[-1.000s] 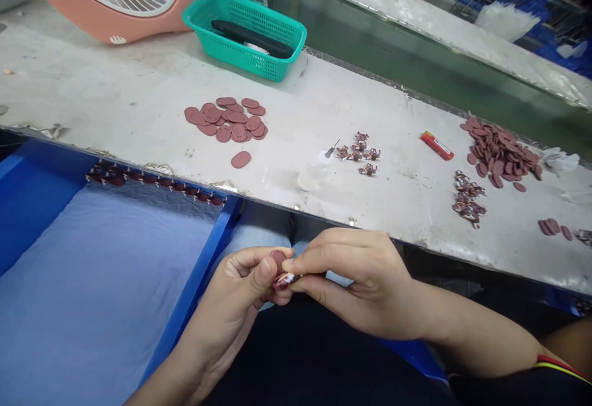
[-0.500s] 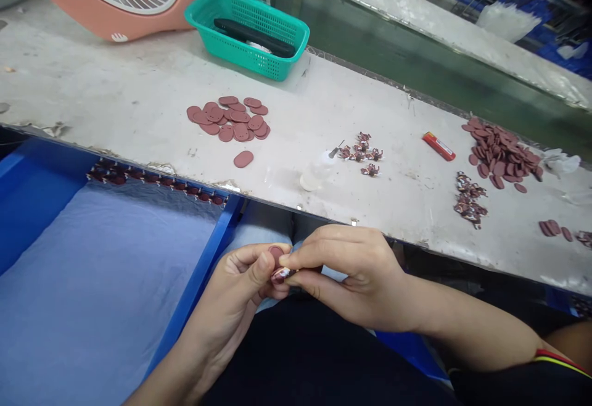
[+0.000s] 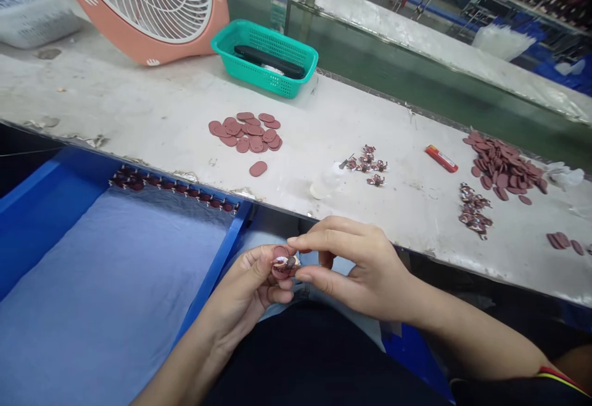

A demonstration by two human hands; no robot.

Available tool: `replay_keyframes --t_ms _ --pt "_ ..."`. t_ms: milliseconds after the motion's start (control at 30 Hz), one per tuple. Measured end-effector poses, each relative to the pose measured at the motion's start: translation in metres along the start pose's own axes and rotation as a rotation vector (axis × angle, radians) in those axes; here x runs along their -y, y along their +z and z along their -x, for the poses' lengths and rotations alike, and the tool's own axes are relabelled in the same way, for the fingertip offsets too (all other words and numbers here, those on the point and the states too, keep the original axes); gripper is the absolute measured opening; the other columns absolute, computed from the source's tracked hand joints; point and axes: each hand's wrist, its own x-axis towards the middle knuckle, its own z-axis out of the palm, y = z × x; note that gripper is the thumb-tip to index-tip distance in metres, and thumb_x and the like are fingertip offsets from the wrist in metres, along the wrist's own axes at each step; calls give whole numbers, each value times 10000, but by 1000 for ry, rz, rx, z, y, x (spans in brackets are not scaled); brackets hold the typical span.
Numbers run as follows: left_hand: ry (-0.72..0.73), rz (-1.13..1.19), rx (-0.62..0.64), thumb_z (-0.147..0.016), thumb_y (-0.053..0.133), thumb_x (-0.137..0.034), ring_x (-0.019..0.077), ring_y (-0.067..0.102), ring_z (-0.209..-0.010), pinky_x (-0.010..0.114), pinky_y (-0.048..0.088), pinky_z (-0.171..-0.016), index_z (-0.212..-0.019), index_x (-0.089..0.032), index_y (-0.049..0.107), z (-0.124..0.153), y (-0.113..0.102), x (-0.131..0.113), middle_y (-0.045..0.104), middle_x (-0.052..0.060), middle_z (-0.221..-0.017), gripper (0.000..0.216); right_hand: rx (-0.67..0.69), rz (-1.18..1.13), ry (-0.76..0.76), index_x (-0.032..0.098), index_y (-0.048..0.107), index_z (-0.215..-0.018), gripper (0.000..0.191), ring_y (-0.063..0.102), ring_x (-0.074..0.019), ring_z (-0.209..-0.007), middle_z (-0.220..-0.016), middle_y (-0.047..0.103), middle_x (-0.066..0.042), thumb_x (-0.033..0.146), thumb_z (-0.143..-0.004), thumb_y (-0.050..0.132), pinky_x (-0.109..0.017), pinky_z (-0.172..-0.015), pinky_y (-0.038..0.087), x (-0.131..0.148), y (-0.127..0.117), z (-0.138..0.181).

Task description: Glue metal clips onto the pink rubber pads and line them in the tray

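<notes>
At the lower centre of the frame, your left hand (image 3: 252,279) grips a disc (image 3: 280,250) with a figure (image 3: 290,263) against it. Your right hand (image 3: 365,267): thumb and forefinger parted beside them, contact unclear. Left of centre, similar pieces (image 3: 178,185) line the drawer (image 3: 215,269), apparently done. Across the bench (image 3: 152,110), loose discs (image 3: 504,168) and loose figures (image 3: 474,215) lie in clusters, seemingly left to do.

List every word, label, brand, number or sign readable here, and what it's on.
None can be read for certain.
Fan: dark script at its centre, too small and blurred to read; its white hand-like marks are shapes, not lettering.
Red stick-shaped item: pale label, print too small to read.
</notes>
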Motion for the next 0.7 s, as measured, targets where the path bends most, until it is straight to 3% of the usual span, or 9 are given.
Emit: replay_keyframes --t_ms 200,600,700 --pt "11 20 -54 -571 912 -434 64 606 -499 145 569 -501 -683 -165 781 2 2 -2 647 -17 -568 320 38 -30 -8 131 727 -1042 153 658 -115 -749 -844 712 -65 130 -895 684 -210 -708 559 -4 7 -3" --pt "6 24 -56 -583 916 -397 57 601 -492 132 558 -490 -684 -182 785 2 -3 -4 660 -17 -582 272 9 -96 0 116 736 -954 90 665 -110 -710 -808 725 -60 132 -868 713 -202 -683 559 -6 13 -7" --pt "-12 -49 12 -625 845 -536 104 633 -570 166 566 -463 -770 -169 789 0 -8 -10 681 21 -653 398 -37 -89 -40 142 728 -986 111 643 -95 -667 -811 729 -42 142 -879 697 -200 -639 554 -9 15 -10"
